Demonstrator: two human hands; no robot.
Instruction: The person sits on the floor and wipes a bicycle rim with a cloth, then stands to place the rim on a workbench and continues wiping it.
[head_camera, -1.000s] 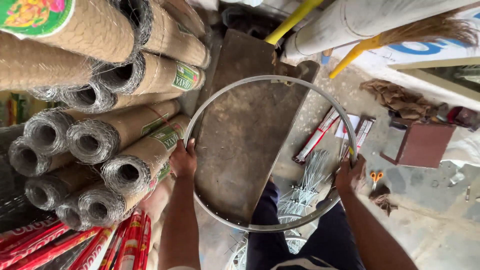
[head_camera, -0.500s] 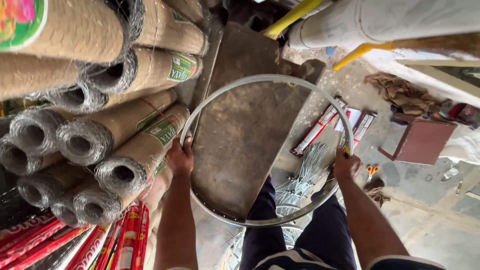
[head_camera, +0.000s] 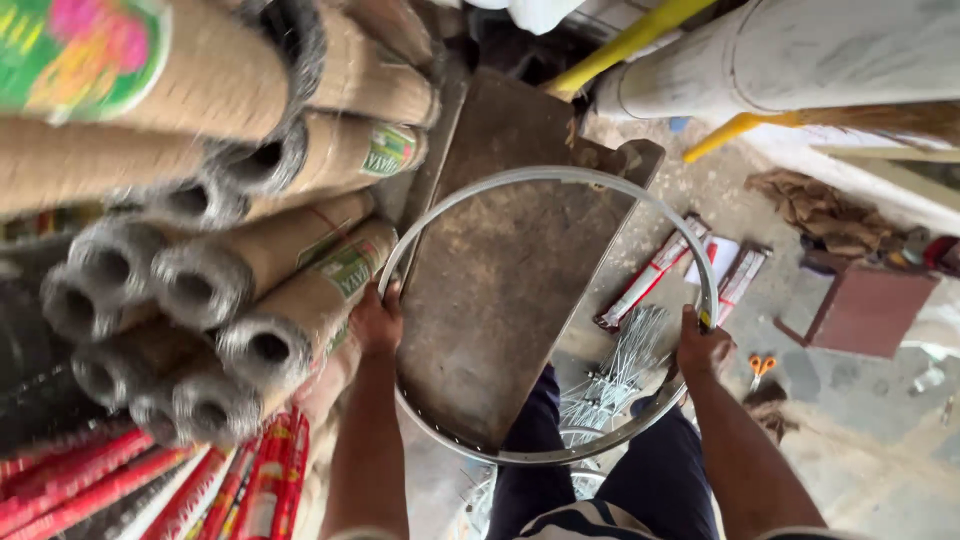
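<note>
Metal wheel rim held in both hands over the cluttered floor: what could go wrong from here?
1. The metal rim hangs close to the stacked wire mesh rolls; it might snag their frayed ends.
2. Loose spokes lie by the person's legs, a likely trip or puncture hazard.
3. The left hand and right hand grip only the edges; the rim could slip.

Both hands hold a bare metal wheel rim (head_camera: 545, 180) out in front — the left hand (head_camera: 377, 320) grips its left edge, the right hand (head_camera: 703, 347) its right edge. Through the ring shows a worn board (head_camera: 500, 270). Rolls of wire mesh (head_camera: 260, 290) are stacked just left. A bundle of spokes (head_camera: 620, 365) lies on the floor below, near long red-and-white packets (head_camera: 650, 275) and small orange scissors (head_camera: 762, 366).
</note>
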